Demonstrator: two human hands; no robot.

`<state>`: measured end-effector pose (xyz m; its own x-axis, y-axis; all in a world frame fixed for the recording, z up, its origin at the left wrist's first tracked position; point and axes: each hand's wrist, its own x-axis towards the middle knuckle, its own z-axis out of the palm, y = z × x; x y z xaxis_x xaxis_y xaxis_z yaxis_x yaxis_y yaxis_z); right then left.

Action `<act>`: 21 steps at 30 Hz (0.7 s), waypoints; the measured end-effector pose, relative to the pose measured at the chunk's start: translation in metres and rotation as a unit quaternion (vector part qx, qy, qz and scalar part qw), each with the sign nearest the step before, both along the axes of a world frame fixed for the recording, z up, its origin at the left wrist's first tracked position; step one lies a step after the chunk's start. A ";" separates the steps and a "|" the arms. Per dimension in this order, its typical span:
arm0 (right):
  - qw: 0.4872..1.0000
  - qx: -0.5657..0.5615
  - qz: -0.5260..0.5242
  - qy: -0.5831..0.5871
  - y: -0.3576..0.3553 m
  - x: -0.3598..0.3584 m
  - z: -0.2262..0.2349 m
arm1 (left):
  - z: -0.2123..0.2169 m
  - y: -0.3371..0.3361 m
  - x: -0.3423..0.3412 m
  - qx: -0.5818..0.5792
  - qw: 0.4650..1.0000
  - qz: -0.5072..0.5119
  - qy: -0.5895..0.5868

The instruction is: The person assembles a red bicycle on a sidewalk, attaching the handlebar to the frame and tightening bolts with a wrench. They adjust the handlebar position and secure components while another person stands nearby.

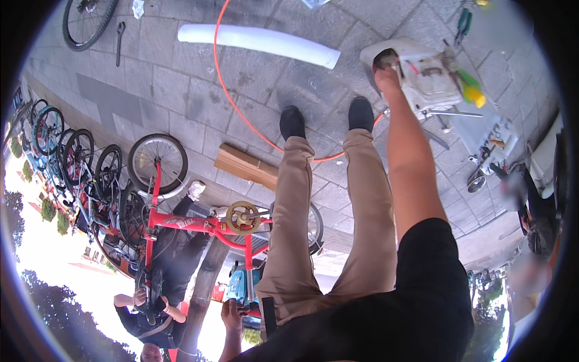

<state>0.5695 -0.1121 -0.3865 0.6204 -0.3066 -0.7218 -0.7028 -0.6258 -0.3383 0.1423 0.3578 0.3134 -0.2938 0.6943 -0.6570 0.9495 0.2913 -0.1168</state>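
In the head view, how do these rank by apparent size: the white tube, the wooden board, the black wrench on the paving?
Largest to smallest, as they look:
1. white tube
2. wooden board
3. black wrench
The fisheye rim shrinks the wrench, so its rank is less sure.

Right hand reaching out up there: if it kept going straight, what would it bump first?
The right hand already sits at the edge of the white open toolbox, so probably that box, though depth is unclear.

Sunlit grey stone paving (181, 90) carries a white tube (259, 41), an orange hose (226, 90) and parked bicycles (78, 163).
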 end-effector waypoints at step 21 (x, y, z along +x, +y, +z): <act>0.943 -0.148 0.285 0.088 -0.015 0.007 0.011 | -0.029 -0.005 -0.010 -0.040 0.998 0.011 0.043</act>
